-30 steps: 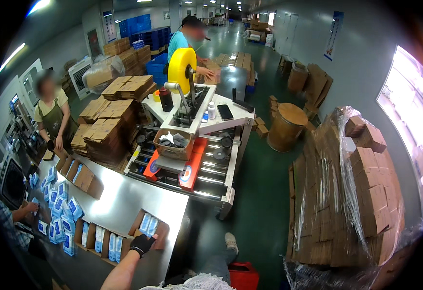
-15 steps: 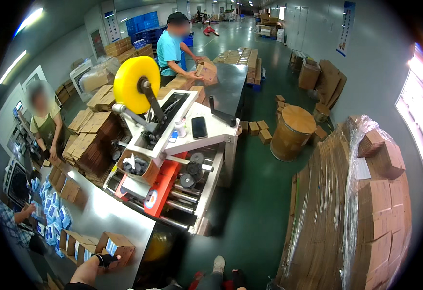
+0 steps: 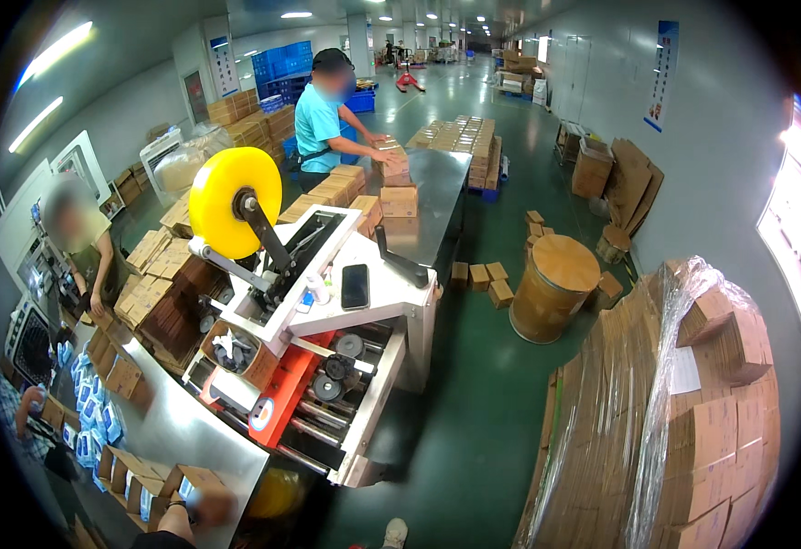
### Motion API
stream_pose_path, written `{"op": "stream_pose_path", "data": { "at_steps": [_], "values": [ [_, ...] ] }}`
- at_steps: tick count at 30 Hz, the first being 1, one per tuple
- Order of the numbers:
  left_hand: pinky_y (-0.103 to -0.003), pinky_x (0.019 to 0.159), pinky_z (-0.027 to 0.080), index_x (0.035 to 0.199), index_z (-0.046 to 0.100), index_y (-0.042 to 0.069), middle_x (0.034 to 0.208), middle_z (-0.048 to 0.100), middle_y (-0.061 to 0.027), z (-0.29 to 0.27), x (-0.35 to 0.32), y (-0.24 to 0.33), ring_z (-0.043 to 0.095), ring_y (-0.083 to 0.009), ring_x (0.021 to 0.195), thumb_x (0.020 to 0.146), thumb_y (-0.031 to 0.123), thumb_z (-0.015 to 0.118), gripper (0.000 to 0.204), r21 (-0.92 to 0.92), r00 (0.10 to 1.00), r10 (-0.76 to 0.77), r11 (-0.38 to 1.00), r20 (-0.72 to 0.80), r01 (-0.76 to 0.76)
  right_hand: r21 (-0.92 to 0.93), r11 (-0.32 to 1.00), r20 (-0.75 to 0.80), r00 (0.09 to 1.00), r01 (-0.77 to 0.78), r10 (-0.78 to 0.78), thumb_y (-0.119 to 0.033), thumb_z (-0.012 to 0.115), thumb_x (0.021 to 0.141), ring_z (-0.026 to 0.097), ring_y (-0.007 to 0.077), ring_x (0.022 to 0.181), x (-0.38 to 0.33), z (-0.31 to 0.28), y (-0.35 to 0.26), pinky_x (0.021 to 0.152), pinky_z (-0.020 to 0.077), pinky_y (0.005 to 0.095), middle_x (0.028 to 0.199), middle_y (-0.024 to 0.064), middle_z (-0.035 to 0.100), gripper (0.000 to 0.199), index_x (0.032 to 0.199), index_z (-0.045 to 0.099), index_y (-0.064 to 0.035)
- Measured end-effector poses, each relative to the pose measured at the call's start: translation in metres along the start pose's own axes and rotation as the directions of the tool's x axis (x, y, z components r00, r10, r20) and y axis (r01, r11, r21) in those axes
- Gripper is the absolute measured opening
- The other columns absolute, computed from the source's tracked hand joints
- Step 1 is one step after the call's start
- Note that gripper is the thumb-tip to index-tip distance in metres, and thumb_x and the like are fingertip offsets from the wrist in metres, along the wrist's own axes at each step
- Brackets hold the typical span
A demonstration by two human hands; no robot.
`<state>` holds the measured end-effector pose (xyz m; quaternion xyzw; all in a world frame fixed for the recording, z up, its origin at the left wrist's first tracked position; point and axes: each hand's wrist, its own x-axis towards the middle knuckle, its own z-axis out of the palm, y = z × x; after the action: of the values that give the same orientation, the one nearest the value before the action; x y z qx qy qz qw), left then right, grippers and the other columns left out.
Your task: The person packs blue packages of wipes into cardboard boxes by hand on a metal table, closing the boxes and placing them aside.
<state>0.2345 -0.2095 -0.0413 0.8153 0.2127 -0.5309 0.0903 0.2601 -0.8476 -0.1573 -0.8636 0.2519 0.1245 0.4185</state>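
At the lower edge of the steel table [image 3: 190,430], we see our one visible hand [image 3: 206,506], blurred, resting on a small open brown carton [image 3: 201,479] at the table's near corner; it appears to be the left. The grip looks closed over the carton's near rim, though the blur keeps us from telling how firmly it holds. Our other hand is out of view. The carton lies just ahead of the grip and a touch to the left, its long side running roughly along the table's near edge, in line with the row of open cartons [image 3: 130,468] beside it. Farther left, blue packets [image 3: 89,416] lie in loose ranks across the table, where a seated person's arm [image 3: 25,407] reaches in. Beyond the table end stands the carton-taping machine [image 3: 327,329] with its big yellow tape roll [image 3: 234,201] and a dark phone [image 3: 355,285] lying on its white top. Stacks of flat cardboard [image 3: 158,274] crowd its left side. Farther back, a person in a teal shirt [image 3: 313,123] handles boxes at the outfeed table [image 3: 437,183].
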Motion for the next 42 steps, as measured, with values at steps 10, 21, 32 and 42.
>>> {"op": "stream_pose_path", "data": {
  "at_steps": [10,21,32,42],
  "values": [
    [-0.036,0.076,0.042,0.103,0.061,0.009,0.089,0.063,-0.0121,-0.001,0.005,0.016,0.057,-0.0253,0.083,0.082,0.071,0.044,0.068,0.035,1.000,0.027,0.999,-0.006,-0.027,-0.006,1.000,0.006,1.000,0.010,-0.010,-0.037,0.050,0.085,0.059,0.0340,0.099,-0.005,-0.006,-0.006,0.082,0.0486,0.0444,0.109,0.0168,0.061,0.036,0.107,0.060,-0.0103],
    [-0.037,0.083,0.041,0.110,0.060,0.009,0.097,0.064,-0.0131,0.011,0.008,0.006,0.058,-0.0268,0.092,0.081,0.071,0.044,0.070,0.089,0.998,0.061,0.994,-0.001,-0.060,0.003,1.000,0.008,1.000,0.012,-0.012,-0.037,0.050,0.085,0.059,0.0340,0.098,-0.038,0.008,0.015,0.082,0.0487,0.0444,0.108,0.0170,0.061,0.035,0.105,0.061,-0.0100],
    [-0.037,0.091,0.041,0.118,0.058,0.010,0.105,0.065,-0.0141,0.007,0.008,-0.060,0.059,-0.0283,0.101,0.081,0.071,0.044,0.073,0.173,0.995,0.093,0.981,-0.026,-0.087,-0.345,0.929,0.237,0.945,-0.136,0.226,-0.037,0.050,0.085,0.060,0.0340,0.098,-0.186,0.101,0.172,0.081,0.0489,0.0445,0.107,0.0172,0.061,0.035,0.104,0.061,-0.0096],
    [-0.041,0.092,0.045,0.111,0.064,0.007,0.109,0.064,-0.0200,0.002,-0.014,-0.081,0.059,-0.0362,0.105,0.080,0.073,0.039,0.077,0.449,0.978,0.131,0.892,-0.160,-0.046,-0.001,0.913,0.052,0.912,-0.407,0.407,-0.028,0.050,0.084,0.063,0.0321,0.084,-0.330,0.258,0.236,0.069,0.0497,0.0440,0.095,0.0171,0.063,0.025,0.093,0.063,-0.0084]
  ]
}}
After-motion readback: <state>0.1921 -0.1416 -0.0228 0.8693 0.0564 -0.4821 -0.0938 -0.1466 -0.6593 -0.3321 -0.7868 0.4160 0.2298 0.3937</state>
